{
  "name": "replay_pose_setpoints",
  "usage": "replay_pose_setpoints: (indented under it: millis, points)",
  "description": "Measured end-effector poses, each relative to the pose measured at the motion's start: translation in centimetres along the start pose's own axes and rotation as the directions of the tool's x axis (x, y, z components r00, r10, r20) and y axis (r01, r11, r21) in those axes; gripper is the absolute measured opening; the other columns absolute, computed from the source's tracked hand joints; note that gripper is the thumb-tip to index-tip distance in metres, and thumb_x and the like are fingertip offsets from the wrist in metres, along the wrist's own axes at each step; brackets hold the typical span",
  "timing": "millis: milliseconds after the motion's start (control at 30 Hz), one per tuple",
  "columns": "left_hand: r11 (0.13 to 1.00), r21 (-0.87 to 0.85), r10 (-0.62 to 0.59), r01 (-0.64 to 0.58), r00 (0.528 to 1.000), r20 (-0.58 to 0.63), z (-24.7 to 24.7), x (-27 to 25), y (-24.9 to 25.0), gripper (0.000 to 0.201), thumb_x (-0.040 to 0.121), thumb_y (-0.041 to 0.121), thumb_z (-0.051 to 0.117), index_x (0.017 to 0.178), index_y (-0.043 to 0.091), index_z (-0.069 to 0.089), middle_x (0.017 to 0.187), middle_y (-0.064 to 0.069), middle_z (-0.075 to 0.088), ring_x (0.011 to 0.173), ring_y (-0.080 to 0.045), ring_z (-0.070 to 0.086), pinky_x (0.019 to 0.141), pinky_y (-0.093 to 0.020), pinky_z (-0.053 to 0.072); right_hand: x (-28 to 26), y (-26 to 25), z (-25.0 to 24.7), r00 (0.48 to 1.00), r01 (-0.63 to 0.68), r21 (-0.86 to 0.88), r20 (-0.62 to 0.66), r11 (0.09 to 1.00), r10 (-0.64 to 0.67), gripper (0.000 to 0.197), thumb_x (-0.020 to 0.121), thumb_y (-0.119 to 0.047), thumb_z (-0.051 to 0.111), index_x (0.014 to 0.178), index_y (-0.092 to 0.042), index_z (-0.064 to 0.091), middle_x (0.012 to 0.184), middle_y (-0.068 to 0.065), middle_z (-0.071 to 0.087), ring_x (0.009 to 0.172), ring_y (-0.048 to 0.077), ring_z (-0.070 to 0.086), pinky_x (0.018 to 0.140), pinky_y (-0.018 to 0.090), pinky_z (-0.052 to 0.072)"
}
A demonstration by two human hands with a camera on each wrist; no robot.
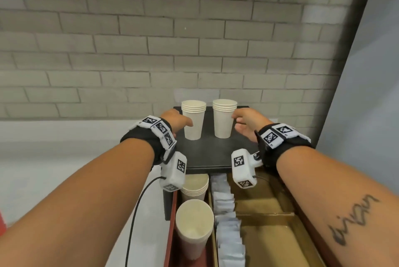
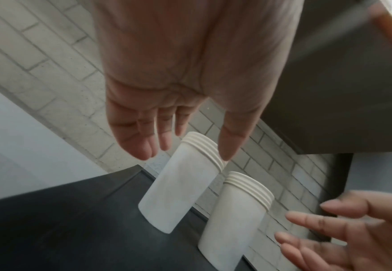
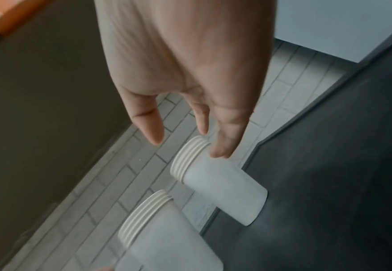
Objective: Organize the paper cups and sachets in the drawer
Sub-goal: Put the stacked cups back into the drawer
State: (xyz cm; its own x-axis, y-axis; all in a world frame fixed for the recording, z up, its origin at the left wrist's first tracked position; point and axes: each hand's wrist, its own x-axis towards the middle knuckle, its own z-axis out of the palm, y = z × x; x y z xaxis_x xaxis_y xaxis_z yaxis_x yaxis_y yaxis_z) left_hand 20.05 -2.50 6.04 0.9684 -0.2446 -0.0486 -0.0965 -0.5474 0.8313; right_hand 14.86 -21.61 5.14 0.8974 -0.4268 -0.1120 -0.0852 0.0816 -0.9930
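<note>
— Why was the drawer [image 1: 267, 212] pulled out beneath the black top [image 1: 207, 154]?

— So the cup stacks [image 1: 193, 123] on the top could drop in beside the sachets [image 1: 228, 223].

— And your hands?

— Your left hand [image 1: 179, 121] and right hand [image 1: 248, 122] were spread, holding nothing, flanking the two stacks to lift both.

Both open hands flank 2 cup stacks [image 1: 208, 118] on the black top [image 1: 207, 154].

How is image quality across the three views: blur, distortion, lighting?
Head view: sharp centre, brick lines bowed by the wide lens, dark corner vignetting. Left wrist view: left hand fills the top, soft; cups slightly blurred. Right wrist view: dimmer, right hand soft.
</note>
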Motion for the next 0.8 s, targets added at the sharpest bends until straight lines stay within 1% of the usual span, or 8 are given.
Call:
replay_pose_setpoints:
  millis: [67, 167, 300, 467, 567, 667, 700, 800]
  points:
    - [1.0, 0.0, -0.009, 0.009, 1.0, -0.019, 0.1, 1.1, 0.4, 0.05, 0.086, 0.017, 0.064, 0.129, 0.001, 0.046, 0.126, -0.018, 0.053, 0.119, -0.032, 0.051, 0.093, -0.038, 0.046, 1.3, -0.2, -0.2, 0.998, -0.047, -0.025, -0.034, 0.999, 0.046, 0.037, 0.088, -0.009, 0.056, 0.124, -0.011, 0.047, 0.137, 0.012, 0.039, 0.127, 0.024, 0.042, 0.085, 0.025, 0.04]
    - [0.999, 0.03, -0.015, 0.015, 1.0, -0.003, 0.2, 2.5, 0.8, 0.048, 0.086, 0.016, 0.064, 0.128, 0.001, 0.046, 0.121, -0.01, 0.051, 0.121, -0.031, 0.048, 0.096, -0.037, 0.043, 3.1, -0.1, -0.3, 0.997, -0.073, -0.119, -0.025, 0.99, 0.07, 0.051, 0.085, -0.012, 0.06, 0.132, -0.017, 0.041, 0.147, 0.011, 0.033, 0.136, 0.026, 0.03, 0.097, 0.032, 0.037]
    - [0.995, 0.099, 0.013, -0.019, 0.998, 0.069, 0.4, 3.9, 0.8, 0.051, 0.086, 0.017, 0.064, 0.133, 0.007, 0.046, 0.134, -0.01, 0.05, 0.122, -0.027, 0.047, 0.084, -0.03, 0.041, 5.0, 0.2, -0.1, 0.996, -0.081, -0.244, 0.004, 0.966, 0.084, 0.06, 0.081, -0.013, 0.064, 0.135, -0.016, 0.04, 0.147, 0.011, 0.033, 0.136, 0.027, 0.029, 0.104, 0.039, 0.034]
    - [0.997, 0.081, -0.011, -0.002, 0.987, 0.159, 1.0, 4.6, 0.8, 0.058, 0.086, 0.023, 0.065, 0.138, 0.014, 0.041, 0.141, -0.008, 0.045, 0.127, -0.026, 0.043, 0.098, -0.035, 0.04, 5.9, 0.5, 0.5, 0.995, -0.046, -0.286, 0.075, 0.957, 0.07, 0.058, 0.08, -0.01, 0.065, 0.132, -0.023, 0.043, 0.127, 0.003, 0.043, 0.127, 0.026, 0.035, 0.103, 0.042, 0.035]
    - [0.998, 0.029, 0.049, -0.055, 0.983, 0.179, 1.3, 4.3, 1.0, 0.056, 0.088, 0.02, 0.062, 0.14, 0.016, 0.039, 0.139, -0.005, 0.045, 0.127, -0.024, 0.041, 0.098, -0.033, 0.037, 5.7, 0.9, 0.9, 0.992, -0.026, -0.276, 0.115, 0.961, 0.06, 0.053, 0.075, -0.01, 0.069, 0.121, -0.028, 0.05, 0.13, 0.0, 0.049, 0.119, 0.022, 0.041, 0.093, 0.039, 0.038]
    - [0.978, -0.183, 0.144, -0.102, 0.961, 0.236, 1.6, 3.5, 1.1, 0.048, 0.089, 0.01, 0.061, 0.134, 0.017, 0.045, 0.126, 0.001, 0.053, 0.111, -0.018, 0.05, 0.082, -0.026, 0.041, 4.8, 1.2, 0.9, 0.99, -0.006, -0.206, 0.138, 0.978, 0.035, 0.034, 0.077, -0.009, 0.069, 0.102, -0.028, 0.057, 0.121, 0.0, 0.059, 0.119, 0.022, 0.047, 0.092, 0.04, 0.037]
    - [0.958, -0.264, 0.181, -0.115, 0.953, 0.242, 1.5, 3.1, 1.1, 0.046, 0.088, 0.007, 0.061, 0.131, 0.014, 0.048, 0.125, -0.002, 0.057, 0.106, -0.018, 0.055, 0.077, -0.027, 0.046, 4.2, 1.2, 0.8, 0.988, 0.005, -0.178, 0.151, 0.984, 0.022, 0.031, 0.078, -0.008, 0.068, 0.099, -0.028, 0.058, 0.115, -0.001, 0.061, 0.117, 0.022, 0.049, 0.093, 0.04, 0.037]
    - [0.912, -0.37, 0.264, -0.175, 0.943, 0.204, 0.9, 1.7, 0.8, 0.045, 0.085, 0.006, 0.064, 0.128, 0.013, 0.053, 0.116, -0.008, 0.064, 0.102, -0.023, 0.062, 0.068, -0.03, 0.054, 2.2, 1.1, 0.4, 0.975, 0.074, -0.1, 0.218, 0.992, -0.051, 0.039, 0.081, -0.007, 0.067, 0.114, -0.023, 0.057, 0.112, -0.001, 0.062, 0.112, 0.02, 0.051, 0.093, 0.04, 0.035]
